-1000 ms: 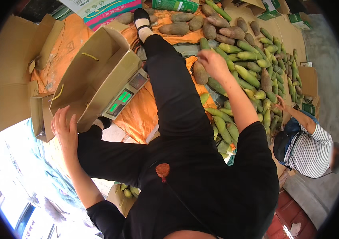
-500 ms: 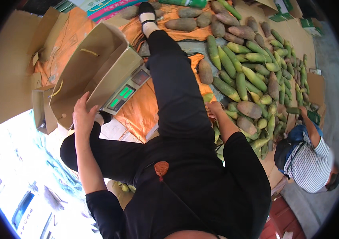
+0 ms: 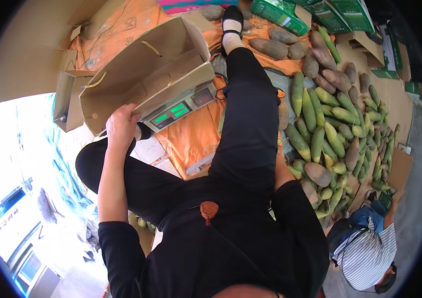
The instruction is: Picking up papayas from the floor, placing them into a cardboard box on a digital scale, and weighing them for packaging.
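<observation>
carton wall point(image 3: 174, 91), corner within fingers of left hand point(image 3: 120, 126)

The left hand point(image 3: 120, 125) grips the edge of an open box point(image 3: 183, 81); along its side, a scale point(image 3: 202, 96) shows green lights. The right hand is hidden from me behind the leg point(image 3: 245, 116), its forearm point(image 3: 283, 173) near heaped vegetables point(image 3: 334, 140). A striped-shirted person point(image 3: 368, 258) is beside them.
</observation>
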